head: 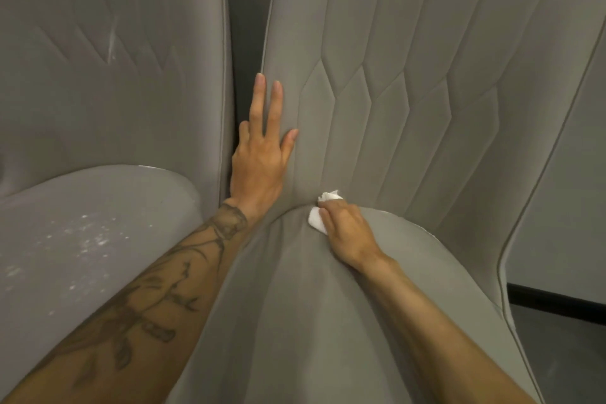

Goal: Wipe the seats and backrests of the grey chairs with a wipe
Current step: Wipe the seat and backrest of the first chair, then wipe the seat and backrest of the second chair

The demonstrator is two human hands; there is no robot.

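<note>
Two grey upholstered chairs stand side by side. The right chair's quilted backrest (410, 82) rises ahead and its seat (295, 305) fills the lower middle. My left hand (259, 154) lies flat with straight fingers against the left edge of that backrest. My right hand (347, 233) grips a crumpled white wipe (319, 213) and presses it into the crease where seat meets backrest. The left chair's seat (82, 239) carries pale specks, and its backrest (114, 59) shows a light streak.
A narrow dark gap (244, 26) separates the two backrests. At the far right a pale wall (564, 207) with a black skirting strip (557, 302) meets a grey floor (564, 361).
</note>
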